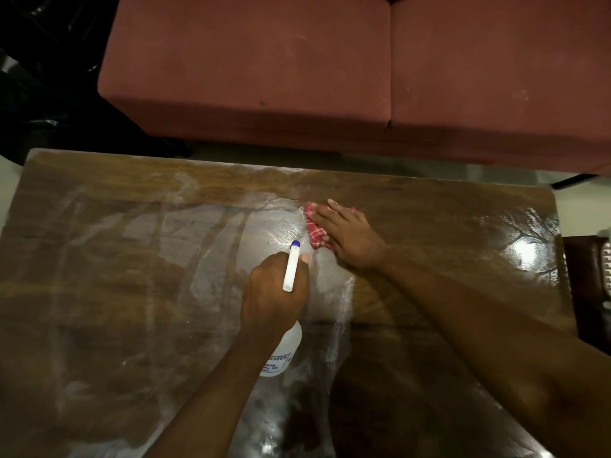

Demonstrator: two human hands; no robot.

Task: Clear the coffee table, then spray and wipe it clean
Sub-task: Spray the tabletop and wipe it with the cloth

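1. The wooden coffee table (99, 292) shows wet, streaky smears across its left and middle.
2. The left hand (274, 292) hovers over the table's centre, fingers curled around a white spray bottle (290, 269) with its nozzle pointing away from the person.
3. Just beyond the nozzle, a red checked cloth (314, 229) lies on the tabletop.
4. The right hand (350, 236) presses it flat with straight fingers.

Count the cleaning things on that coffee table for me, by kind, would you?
spray bottle, white with a blue tip, gripped by the left hand: 1
red checked cloth, pressed under the flat right hand: 1
Total: 2
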